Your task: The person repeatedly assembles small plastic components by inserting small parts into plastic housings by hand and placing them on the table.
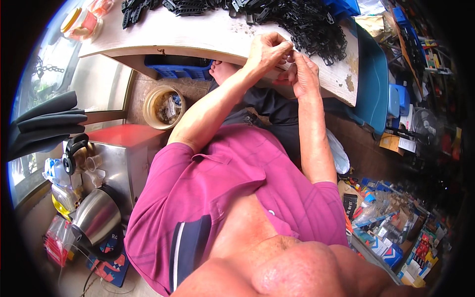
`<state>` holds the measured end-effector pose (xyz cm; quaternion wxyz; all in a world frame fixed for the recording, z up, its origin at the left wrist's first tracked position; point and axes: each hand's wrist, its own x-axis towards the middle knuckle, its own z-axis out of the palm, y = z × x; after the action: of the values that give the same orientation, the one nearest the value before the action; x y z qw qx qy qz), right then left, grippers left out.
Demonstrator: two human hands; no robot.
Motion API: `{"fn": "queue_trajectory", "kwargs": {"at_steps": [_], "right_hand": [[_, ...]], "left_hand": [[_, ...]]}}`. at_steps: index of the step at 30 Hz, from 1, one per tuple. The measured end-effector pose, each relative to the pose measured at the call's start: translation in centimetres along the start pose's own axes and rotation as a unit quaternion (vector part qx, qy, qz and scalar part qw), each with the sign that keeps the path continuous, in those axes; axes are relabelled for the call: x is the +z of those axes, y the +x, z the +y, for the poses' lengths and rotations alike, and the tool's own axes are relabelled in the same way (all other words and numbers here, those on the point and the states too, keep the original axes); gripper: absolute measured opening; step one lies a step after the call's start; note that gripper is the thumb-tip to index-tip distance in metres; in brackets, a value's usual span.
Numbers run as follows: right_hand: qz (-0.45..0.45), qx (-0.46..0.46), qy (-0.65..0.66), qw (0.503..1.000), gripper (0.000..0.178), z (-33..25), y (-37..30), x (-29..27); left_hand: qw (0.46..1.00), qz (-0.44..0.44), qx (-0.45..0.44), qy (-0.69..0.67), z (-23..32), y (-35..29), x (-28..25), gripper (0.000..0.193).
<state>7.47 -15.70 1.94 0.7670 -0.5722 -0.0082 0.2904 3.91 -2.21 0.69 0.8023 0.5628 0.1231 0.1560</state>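
My left hand (269,53) and my right hand (305,74) meet above the near edge of a pale, worn table (208,33). Thumbs and fingers of both are pinched together at the same spot. Whatever lies between the fingertips is too small and too covered to name. Just beyond my hands spreads a heap of black plastic pieces (319,32), slotted and link-like. More black slotted strips (187,7) lie along the table's far side, left of the heap.
A clear jar (81,25) stands at the table's left end. Below are a blue crate (178,68) and a round waste bucket (163,106). A steel kettle (97,216) sits lower left. At right stand a teal bin (373,84) and cluttered packages (391,222).
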Motion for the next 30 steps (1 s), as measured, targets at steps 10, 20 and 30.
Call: {"fn": "queue_trajectory", "kwargs": {"at_steps": [10,20,30], "right_hand": [[0.031,-0.046,-0.018,0.998,0.024,1.1,1.2,-0.6],[0.017,-0.098,0.062,0.993,0.012,0.9,0.0,0.6],[0.01,-0.085,0.034,0.996,0.01,1.3,0.4,0.2]], "left_hand": [[1.0,0.007,-0.016,-0.003,0.1,-0.9,-0.8,0.02],[0.669,0.222,0.325,0.63,4.5,2.4,-14.3,0.036],[0.583,0.114,0.318,0.739,6.5,3.1,-17.4,0.019]]}}
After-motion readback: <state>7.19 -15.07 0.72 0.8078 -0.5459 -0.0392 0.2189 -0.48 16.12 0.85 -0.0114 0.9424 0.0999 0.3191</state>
